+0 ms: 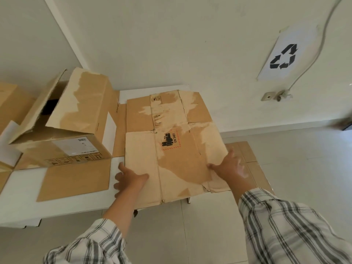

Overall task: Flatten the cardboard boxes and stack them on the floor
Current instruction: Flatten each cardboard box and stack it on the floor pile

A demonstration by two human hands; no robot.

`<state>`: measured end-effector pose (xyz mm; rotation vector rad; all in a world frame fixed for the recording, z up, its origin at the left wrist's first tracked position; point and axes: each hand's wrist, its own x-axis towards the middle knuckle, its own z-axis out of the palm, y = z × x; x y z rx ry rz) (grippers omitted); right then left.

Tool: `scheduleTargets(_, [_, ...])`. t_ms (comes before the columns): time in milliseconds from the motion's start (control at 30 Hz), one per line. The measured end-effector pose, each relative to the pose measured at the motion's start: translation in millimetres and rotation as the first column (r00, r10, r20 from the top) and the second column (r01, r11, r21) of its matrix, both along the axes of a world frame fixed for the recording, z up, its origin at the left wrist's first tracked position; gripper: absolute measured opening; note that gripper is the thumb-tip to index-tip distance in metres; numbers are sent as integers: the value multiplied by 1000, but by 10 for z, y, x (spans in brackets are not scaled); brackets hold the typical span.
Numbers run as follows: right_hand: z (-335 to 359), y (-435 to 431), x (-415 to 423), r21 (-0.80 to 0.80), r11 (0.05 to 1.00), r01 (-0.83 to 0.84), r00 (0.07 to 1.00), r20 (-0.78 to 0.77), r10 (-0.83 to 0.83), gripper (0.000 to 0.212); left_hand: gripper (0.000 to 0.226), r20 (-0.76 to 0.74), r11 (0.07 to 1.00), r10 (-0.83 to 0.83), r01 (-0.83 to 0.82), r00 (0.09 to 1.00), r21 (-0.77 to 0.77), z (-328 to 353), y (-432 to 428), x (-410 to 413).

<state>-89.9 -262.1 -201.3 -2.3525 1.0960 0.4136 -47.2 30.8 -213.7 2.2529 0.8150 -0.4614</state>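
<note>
A flattened cardboard box with a torn surface and a "UN 3481" label lies on the white table, its near edge overhanging the table's front. My left hand grips its near left edge, thumb on top. At its near right edge my right hand holds it, slightly blurred. An unflattened box stands at the table's left with its top flaps open. Under the right side, a flat piece of cardboard rests on the floor.
Another brown box sits at the far left edge. The wall behind carries a paper recycling sign, a socket and a cable. Pale floor tiles spread to the right and in front of the table.
</note>
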Motion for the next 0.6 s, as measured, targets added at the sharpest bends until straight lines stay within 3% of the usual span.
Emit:
scheduleTargets(100, [59, -206, 42, 72, 997, 25, 999, 25, -27, 97, 79, 64, 981, 114, -102, 991, -166, 32, 59, 11])
scheduleTargets(200, [73, -348, 14, 177, 984, -16, 998, 66, 5, 72, 44, 138, 991, 74, -58, 988, -121, 102, -1, -54])
scheduleTargets(300, [-26, -494, -64, 225, 973, -44, 998, 45, 35, 76, 40, 216, 995, 95, -86, 972, -49, 209, -113, -211])
scheduleTargets(433, [-132, -726, -451, 504, 861, 68, 998, -34, -60, 93, 41, 279, 990, 100, -123, 955, 67, 329, -234, -541])
scheduleTargets(500, [-196, -853, -703, 518, 852, 73, 997, -21, -72, 88, 43, 298, 985, 86, -125, 951, 115, 388, -373, -740])
scheduleTargets(600, [-138, -1040, -964, 438, 898, -32, 993, 120, -23, 72, 56, 331, 975, 77, -141, 940, 173, 527, -724, -1004])
